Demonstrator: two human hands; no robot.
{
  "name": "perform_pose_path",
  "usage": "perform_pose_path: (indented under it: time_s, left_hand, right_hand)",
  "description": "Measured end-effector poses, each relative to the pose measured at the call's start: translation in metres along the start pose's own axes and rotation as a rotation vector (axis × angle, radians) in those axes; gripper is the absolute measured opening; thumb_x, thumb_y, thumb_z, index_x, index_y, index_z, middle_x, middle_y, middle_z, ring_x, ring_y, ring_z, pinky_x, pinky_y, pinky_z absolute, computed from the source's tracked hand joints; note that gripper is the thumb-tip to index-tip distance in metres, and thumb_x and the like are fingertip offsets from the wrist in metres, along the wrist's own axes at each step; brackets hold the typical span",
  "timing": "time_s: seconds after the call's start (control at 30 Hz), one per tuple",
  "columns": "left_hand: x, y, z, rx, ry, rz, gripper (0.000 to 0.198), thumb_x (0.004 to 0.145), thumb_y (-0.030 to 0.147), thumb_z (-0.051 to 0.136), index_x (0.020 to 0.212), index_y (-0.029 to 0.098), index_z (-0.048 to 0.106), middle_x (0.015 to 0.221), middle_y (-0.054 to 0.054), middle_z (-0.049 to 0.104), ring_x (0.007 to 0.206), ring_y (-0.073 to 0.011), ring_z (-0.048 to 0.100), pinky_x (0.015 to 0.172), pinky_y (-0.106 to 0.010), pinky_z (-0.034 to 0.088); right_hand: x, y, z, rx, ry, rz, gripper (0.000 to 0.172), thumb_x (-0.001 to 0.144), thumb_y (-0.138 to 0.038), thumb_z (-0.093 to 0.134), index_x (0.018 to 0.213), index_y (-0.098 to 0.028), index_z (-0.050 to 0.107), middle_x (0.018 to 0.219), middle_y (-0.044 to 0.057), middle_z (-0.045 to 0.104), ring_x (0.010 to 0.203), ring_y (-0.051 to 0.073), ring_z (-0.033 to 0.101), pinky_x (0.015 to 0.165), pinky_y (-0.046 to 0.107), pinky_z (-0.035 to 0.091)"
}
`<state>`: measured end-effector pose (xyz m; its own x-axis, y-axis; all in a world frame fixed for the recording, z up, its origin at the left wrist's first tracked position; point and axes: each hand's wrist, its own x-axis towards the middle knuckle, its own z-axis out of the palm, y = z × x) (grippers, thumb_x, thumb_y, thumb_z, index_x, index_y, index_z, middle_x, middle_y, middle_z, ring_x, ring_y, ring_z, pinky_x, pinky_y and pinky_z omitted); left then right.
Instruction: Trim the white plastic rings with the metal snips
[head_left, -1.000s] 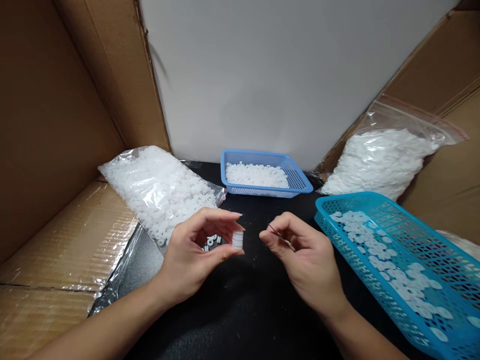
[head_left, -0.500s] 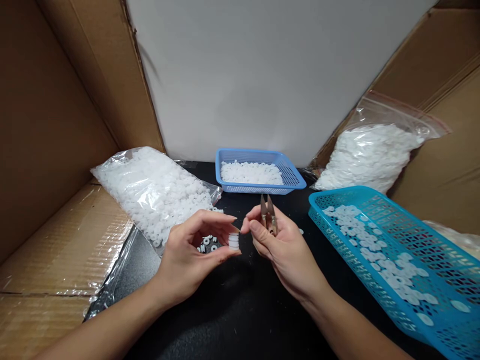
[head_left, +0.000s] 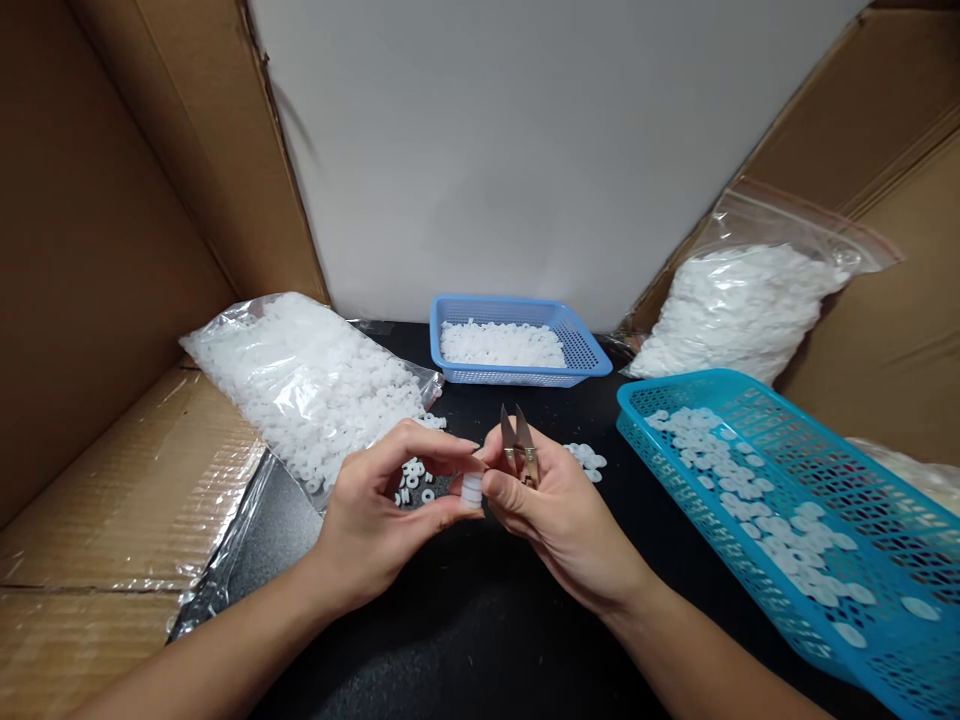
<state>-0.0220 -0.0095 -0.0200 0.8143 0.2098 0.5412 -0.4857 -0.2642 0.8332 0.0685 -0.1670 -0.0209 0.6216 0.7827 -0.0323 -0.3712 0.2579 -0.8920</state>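
Between the thumb and fingers of my left hand [head_left: 390,490] is a short stack of white plastic discs [head_left: 472,490]. My right hand [head_left: 559,505] is closed around a pair of thread snips [head_left: 519,450], whose two pointed blades stand apart and face away from me. The right thumb and fingertips meet the right side of the stack; whether they grip a piece of it is hidden. Small white rings [head_left: 414,482] lie on the black table beyond my left hand. Several flat white discs [head_left: 586,460] lie just past my right hand.
A clear bag of white rings [head_left: 300,370] leans at the left. Behind my hands stands a blue basket [head_left: 517,378] holding small white pieces. A teal basket [head_left: 750,400] with white discs fills the right, and another filled bag [head_left: 739,300] stands behind it. Cardboard walls [head_left: 142,170] flank the table.
My right hand has moved left and slightly down with the snips, so its fingertips now meet the stack. The discs past my right hand have come into view. My left hand has barely moved.
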Motion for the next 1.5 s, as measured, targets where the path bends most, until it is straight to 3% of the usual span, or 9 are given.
perform_pose_path:
  time_s: [0.3, 0.53, 0.7, 0.8, 0.87, 0.97, 1.07, 1.3, 1.5]
  left_hand:
    - [0.004, 0.004, 0.001, 0.005, -0.041, 0.029, 0.010, 0.082, 0.011, 0.083, 0.083, 0.020, 0.078, 0.095, -0.007, 0.079, 0.089, -0.0192, 0.072, 0.084, -0.032, 0.055]
    - [0.007, 0.004, -0.001, -0.168, -0.077, -0.094, 0.011, 0.079, 0.013, 0.086, 0.083, 0.021, 0.081, 0.092, -0.005, 0.080, 0.090, -0.0183, 0.071, 0.086, -0.030, 0.054]
    - [0.007, -0.005, -0.003, -0.383, -0.082, -0.228, 0.009, 0.082, 0.016, 0.084, 0.085, 0.023, 0.080, 0.095, -0.004, 0.082, 0.092, -0.0170, 0.071, 0.085, -0.030, 0.055]
    - [0.006, -0.008, -0.003, -0.510, -0.012, -0.324, 0.006, 0.085, 0.020, 0.083, 0.086, 0.024, 0.079, 0.090, -0.002, 0.081, 0.085, -0.0142, 0.072, 0.077, -0.025, 0.056]
    - [0.006, -0.007, -0.001, -0.603, 0.018, -0.405, 0.006, 0.085, 0.026, 0.083, 0.086, 0.024, 0.078, 0.084, -0.001, 0.080, 0.077, -0.0130, 0.072, 0.070, -0.023, 0.055]
    - [0.006, -0.003, 0.004, -0.650, 0.069, -0.496, 0.014, 0.079, 0.030, 0.088, 0.084, 0.021, 0.078, 0.076, -0.002, 0.079, 0.069, -0.0114, 0.070, 0.066, -0.020, 0.054]
    - [0.005, 0.000, 0.011, -0.649, 0.139, -0.565, 0.020, 0.074, 0.031, 0.092, 0.083, 0.019, 0.080, 0.071, -0.002, 0.075, 0.062, -0.0083, 0.065, 0.059, -0.016, 0.050]
    - [0.002, 0.001, 0.019, -0.713, 0.141, -0.696, 0.026, 0.073, 0.036, 0.091, 0.084, 0.015, 0.081, 0.073, -0.002, 0.072, 0.064, -0.0086, 0.062, 0.061, -0.017, 0.050]
    - [0.003, 0.001, 0.018, -0.776, 0.131, -0.739, 0.030, 0.067, 0.035, 0.095, 0.082, 0.014, 0.081, 0.073, -0.004, 0.073, 0.066, -0.0095, 0.062, 0.064, -0.018, 0.049]
  right_hand:
    - [-0.001, 0.000, 0.003, 0.111, -0.028, 0.022, 0.038, 0.079, -0.037, 0.089, 0.085, -0.020, 0.056, 0.059, -0.012, 0.040, 0.045, 0.001, 0.022, 0.041, 0.017, 0.014]
    - [-0.002, -0.003, 0.001, 0.141, -0.068, 0.055, 0.036, 0.081, -0.038, 0.087, 0.087, -0.020, 0.057, 0.057, -0.013, 0.040, 0.042, 0.000, 0.021, 0.040, 0.017, 0.014]
    - [-0.002, -0.003, 0.002, 0.100, -0.020, 0.095, 0.049, 0.068, -0.036, 0.095, 0.073, -0.018, 0.051, 0.063, -0.009, 0.044, 0.049, 0.001, 0.028, 0.043, 0.016, 0.018]
    - [-0.004, -0.001, 0.006, 0.040, 0.021, 0.023, 0.043, 0.078, -0.045, 0.088, 0.076, -0.019, 0.053, 0.057, -0.011, 0.043, 0.045, 0.001, 0.024, 0.041, 0.016, 0.016]
    - [-0.006, -0.001, 0.009, -0.035, 0.032, -0.023, 0.040, 0.086, -0.049, 0.079, 0.079, -0.020, 0.052, 0.057, -0.009, 0.052, 0.041, 0.001, 0.023, 0.039, 0.017, 0.016]
    - [-0.009, 0.001, 0.012, -0.203, 0.120, -0.144, 0.036, 0.083, -0.043, 0.083, 0.083, -0.022, 0.054, 0.069, -0.003, 0.069, 0.048, 0.006, 0.048, 0.046, 0.017, 0.037]
    - [-0.009, 0.004, 0.012, -0.365, 0.199, -0.271, 0.030, 0.079, -0.035, 0.085, 0.096, -0.023, 0.064, 0.072, -0.002, 0.071, 0.062, 0.012, 0.065, 0.057, 0.022, 0.050]
    - [-0.007, 0.006, 0.008, -0.632, 0.235, -0.521, 0.020, 0.084, -0.024, 0.082, 0.104, -0.026, 0.079, 0.075, -0.002, 0.066, 0.059, 0.010, 0.058, 0.052, 0.021, 0.049]
    - [-0.007, 0.002, 0.005, -0.759, 0.183, -0.594, 0.022, 0.086, -0.019, 0.080, 0.107, -0.026, 0.079, 0.079, 0.000, 0.067, 0.063, 0.012, 0.061, 0.054, 0.023, 0.050]
